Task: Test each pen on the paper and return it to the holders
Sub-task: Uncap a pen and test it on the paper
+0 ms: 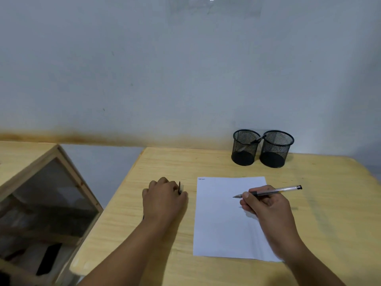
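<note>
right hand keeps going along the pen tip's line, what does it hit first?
Probably the paper: the right hand aims the pen tip left and slightly down, just above the sheet. How high the tip sits is unclear. Beyond lies the left hand.

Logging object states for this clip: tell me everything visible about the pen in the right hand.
The pen is a slim clear-barrelled stick with a dark end plug, a dark grip section and a metal tip, uncapped. The right hand holds it near the tip, lying nearly level, tip pointing left over the paper, seemingly just above the sheet; contact is unclear.
</note>
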A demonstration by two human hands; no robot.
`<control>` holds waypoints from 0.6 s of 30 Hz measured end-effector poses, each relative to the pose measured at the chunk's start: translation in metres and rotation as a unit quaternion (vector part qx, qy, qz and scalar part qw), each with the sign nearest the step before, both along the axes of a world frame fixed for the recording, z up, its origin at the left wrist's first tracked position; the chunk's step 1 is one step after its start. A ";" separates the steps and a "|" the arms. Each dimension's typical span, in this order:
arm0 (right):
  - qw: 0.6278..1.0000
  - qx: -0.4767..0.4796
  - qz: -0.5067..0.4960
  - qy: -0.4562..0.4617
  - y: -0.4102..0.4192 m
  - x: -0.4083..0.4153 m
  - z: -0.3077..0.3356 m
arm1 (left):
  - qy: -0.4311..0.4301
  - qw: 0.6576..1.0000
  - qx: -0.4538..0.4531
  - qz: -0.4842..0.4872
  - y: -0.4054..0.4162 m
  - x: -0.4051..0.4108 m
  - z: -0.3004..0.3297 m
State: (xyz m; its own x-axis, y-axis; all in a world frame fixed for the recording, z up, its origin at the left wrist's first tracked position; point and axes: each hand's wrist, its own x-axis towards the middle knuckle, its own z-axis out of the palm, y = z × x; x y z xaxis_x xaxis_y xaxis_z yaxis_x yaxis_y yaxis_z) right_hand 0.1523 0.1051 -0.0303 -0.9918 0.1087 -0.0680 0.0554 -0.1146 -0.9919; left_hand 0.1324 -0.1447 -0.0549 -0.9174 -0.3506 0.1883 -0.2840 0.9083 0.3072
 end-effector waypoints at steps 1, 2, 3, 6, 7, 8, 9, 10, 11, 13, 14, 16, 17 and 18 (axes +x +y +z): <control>1.000 -0.003 -0.002 -0.002 0.002 0.002 -0.001 | -0.002 1.000 -0.003 0.001 0.000 -0.001 0.000; 1.000 -0.004 -0.003 -0.004 0.003 0.004 -0.002 | -0.004 1.000 -0.002 0.002 0.000 -0.001 -0.001; 1.000 -0.004 -0.002 -0.004 0.004 0.005 -0.002 | -0.006 1.000 0.002 0.003 0.000 -0.002 -0.002; 1.000 -0.003 0.000 -0.005 0.004 0.007 -0.003 | 0.001 1.000 0.024 0.004 0.003 -0.001 -0.001; 1.000 -0.002 0.002 -0.005 0.003 0.007 -0.003 | 0.010 0.999 0.030 0.004 0.004 0.000 0.000; 1.000 -0.001 0.004 -0.004 0.003 0.007 -0.003 | 0.024 0.999 0.036 0.002 0.006 0.002 0.001; 1.000 -0.001 0.007 -0.002 0.002 0.007 -0.002 | 0.041 0.998 0.047 -0.006 0.008 0.004 0.002; 1.000 -0.003 0.009 -0.001 0.001 0.007 -0.001 | 0.056 0.996 0.065 -0.018 0.011 0.007 0.003; 1.000 -0.006 0.011 0.000 0.000 0.006 0.000 | 0.069 0.993 0.086 -0.036 0.013 0.010 0.003; 1.000 -0.009 0.016 0.007 -0.002 0.005 0.005 | 0.098 0.984 0.115 -0.090 0.020 0.018 0.005; 1.000 -0.004 0.020 0.013 -0.003 0.004 0.008 | 0.112 0.979 0.123 -0.115 0.023 0.023 0.005; 0.999 0.013 0.033 0.031 -0.005 0.004 0.013 | 0.132 0.971 0.147 -0.138 0.031 0.035 0.008; 0.998 0.022 0.039 0.040 -0.005 0.004 0.016 | 0.139 0.968 0.157 -0.140 0.035 0.040 0.010; 0.997 0.030 0.046 0.048 -0.005 0.005 0.018 | 0.145 0.965 0.164 -0.143 0.039 0.044 0.011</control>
